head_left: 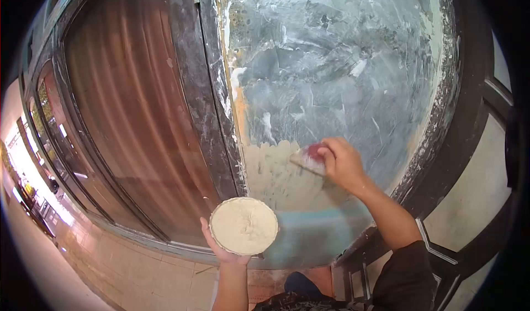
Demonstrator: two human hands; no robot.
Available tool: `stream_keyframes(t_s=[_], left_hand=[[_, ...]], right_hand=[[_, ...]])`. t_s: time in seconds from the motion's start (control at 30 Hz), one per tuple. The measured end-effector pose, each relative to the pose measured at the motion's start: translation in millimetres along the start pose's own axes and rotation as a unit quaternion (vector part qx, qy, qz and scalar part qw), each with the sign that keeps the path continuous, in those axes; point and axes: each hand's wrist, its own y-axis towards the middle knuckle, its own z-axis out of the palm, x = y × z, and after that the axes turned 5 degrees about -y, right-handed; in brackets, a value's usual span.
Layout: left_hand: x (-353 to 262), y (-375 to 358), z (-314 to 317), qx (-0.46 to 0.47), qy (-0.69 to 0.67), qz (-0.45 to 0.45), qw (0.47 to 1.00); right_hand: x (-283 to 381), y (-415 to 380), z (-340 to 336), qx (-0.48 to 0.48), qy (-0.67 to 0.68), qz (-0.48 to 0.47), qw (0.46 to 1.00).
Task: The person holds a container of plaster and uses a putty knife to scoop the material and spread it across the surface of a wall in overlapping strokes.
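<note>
At the lower part of the wall panel [342,62], right hand [345,165] closed around a maroon-gripped scraper [307,160]; left hand [227,254] supports a round tub [240,253] of pale paste [243,222] from beneath. Scraper lies up and right of tub, right hand being nearer the panel. Blade points left and down from the fingers, its long edge slanting upper left to lower right, over beige coating [276,187]; firm contact: cannot tell. Further left, a dark-framed brown pane [127,90].
</note>
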Motion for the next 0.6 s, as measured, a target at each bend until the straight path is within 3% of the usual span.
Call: stream_keyframes(t_s=[0.07, 0.13, 0.2, 0.33, 0.53, 0.6], left_hand=[[-1.8, -5.1, 6.4, 0.005, -0.007, -0.018, 1.000], [-3.2, -4.3, 3.5, 0.026, 0.031, -0.008, 0.999], [-4.2, -3.4, 2.1, 0.012, 0.022, -0.012, 1.000], [-2.7, -3.2, 0.1, 0.012, 0.017, -0.014, 1.000], [-3.2, -8.8, 11.5, 0.025, 0.024, -0.031, 0.999], [-2.8, -9.3, 13.9, 0.016, 0.016, -0.036, 0.999]], right_hand=[[-3.4, -12.1, 8.6, 0.071, -0.031, -0.027, 0.997], [-10.4, -9.3, 10.2, 0.053, -0.042, -0.036, 0.997], [-15.9, 3.0, 6.5, -0.039, -0.024, -0.010, 0.999], [-14.9, 10.0, -6.5, -0.051, 0.034, 0.012, 0.998], [-17.5, -15.4, 11.2, 0.060, -0.035, -0.019, 0.997], [-21.9, -1.9, 9.6, -0.020, -0.041, -0.010, 0.999]])
